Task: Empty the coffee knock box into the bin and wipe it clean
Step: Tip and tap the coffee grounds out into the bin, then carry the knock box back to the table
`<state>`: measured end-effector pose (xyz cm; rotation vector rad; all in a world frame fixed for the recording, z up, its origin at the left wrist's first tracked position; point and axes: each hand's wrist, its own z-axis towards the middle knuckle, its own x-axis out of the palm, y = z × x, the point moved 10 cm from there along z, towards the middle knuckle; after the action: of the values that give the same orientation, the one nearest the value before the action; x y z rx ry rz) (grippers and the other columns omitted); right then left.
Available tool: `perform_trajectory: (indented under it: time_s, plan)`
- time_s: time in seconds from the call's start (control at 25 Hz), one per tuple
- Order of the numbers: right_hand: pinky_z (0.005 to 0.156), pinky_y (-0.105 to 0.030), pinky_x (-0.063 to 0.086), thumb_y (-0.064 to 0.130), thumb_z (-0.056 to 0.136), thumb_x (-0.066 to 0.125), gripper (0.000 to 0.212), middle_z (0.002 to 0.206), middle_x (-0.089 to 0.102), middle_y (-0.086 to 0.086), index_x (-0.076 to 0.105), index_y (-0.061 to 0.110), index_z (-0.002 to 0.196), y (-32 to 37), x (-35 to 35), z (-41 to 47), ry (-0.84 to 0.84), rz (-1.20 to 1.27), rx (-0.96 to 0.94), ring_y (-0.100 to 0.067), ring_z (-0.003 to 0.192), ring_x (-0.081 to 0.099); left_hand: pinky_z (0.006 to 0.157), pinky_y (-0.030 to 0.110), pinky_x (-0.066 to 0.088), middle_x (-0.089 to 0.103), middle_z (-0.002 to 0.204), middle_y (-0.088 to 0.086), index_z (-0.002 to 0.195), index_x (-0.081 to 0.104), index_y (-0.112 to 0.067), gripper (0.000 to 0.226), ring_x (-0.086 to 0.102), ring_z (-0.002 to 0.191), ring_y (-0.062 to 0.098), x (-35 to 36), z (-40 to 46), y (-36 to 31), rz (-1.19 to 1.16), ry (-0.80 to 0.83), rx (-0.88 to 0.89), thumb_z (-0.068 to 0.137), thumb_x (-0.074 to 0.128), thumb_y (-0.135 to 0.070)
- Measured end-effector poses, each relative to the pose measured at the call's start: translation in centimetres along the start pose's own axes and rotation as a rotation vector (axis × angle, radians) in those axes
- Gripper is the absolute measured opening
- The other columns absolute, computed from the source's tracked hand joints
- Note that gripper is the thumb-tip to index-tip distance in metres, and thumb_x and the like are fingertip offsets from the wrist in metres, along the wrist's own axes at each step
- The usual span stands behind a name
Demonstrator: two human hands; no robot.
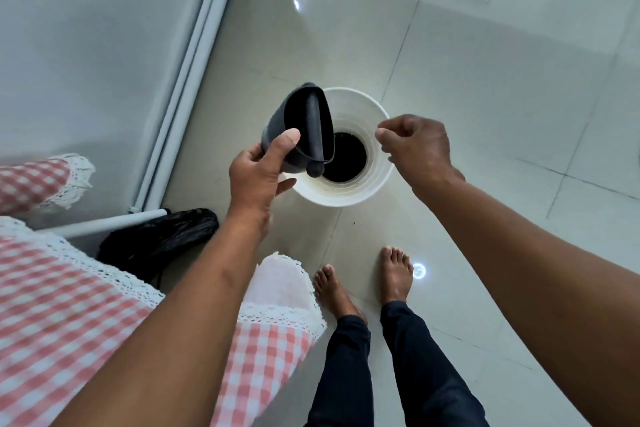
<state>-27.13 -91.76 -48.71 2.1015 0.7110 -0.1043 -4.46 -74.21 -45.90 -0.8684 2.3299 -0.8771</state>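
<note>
The left hand [258,177] curls its fingers [287,140] round the black knock box [298,125], tipped sideways over the white bin [346,198] on the floor, while the right hand [415,149] hovers curled, holding nothing.

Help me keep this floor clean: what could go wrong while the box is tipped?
1. The box hangs over the left rim of the bin, not its middle, so grounds could drop onto the floor.
2. Only the left hand holds it; a shake might loosen the grip.
3. Bare feet stand close, so any spill would likely get trodden about.
</note>
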Motion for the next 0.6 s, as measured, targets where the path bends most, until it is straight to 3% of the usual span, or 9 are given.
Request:
perform_trajectory:
  time_s: [0.12,0.28,0.4,0.6]
  plan:
    - [0.095,-0.043,0.063,0.032,0.088,0.079,0.012,0.099,0.08,0.009,0.079,0.034,0.099,6.4,-0.7,-4.1,0.083,0.0,-0.096,-0.009,0.092,0.076,0.073,0.033,0.056,0.076,0.084,-0.005,0.091,0.074,-0.024,0.051,0.074,0.085,0.02,-0.6,-3.9,-3.2,-0.017,0.128,-0.06,0.059,0.079,-0.063]
    - [0.088,-0.028,0.058,0.027,0.093,0.076,0.032,0.113,0.076,0.018,0.074,0.035,0.124,15.5,-1.7,-10.4,0.244,-0.111,-0.285,0.006,0.081,0.069,0.082,0.036,0.051,0.073,0.093,-0.001,0.093,0.075,-0.026,0.049,0.071,0.08,0.019,-1.6,-9.6,-7.8,0.02,0.26,-0.06,0.063,0.075,-0.065]
    - [0.083,-0.022,0.058,0.012,0.094,0.071,0.039,0.115,0.076,0.019,0.074,0.032,0.127,21.1,-3.2,-15.0,0.344,-0.167,-0.372,-0.005,0.086,0.073,0.088,0.042,0.048,0.074,0.09,-0.002,0.089,0.078,-0.028,0.038,0.067,0.084,0.023,-3.1,-14.0,-11.3,-0.014,0.324,-0.025,0.072,0.073,-0.061]
    - [0.061,-0.006,0.047,0.008,0.089,0.074,0.04,0.103,0.076,0.015,0.076,0.032,0.122,26.6,-5.0,-22.0,0.428,-0.264,-0.492,0.002,0.071,0.066,0.064,0.027,0.056,0.072,0.083,0.001,0.095,0.079,-0.023,0.045,0.067,0.07,0.017,-6.4,-20.5,-16.1,-0.073,0.358,0.039,0.072,0.071,-0.061]
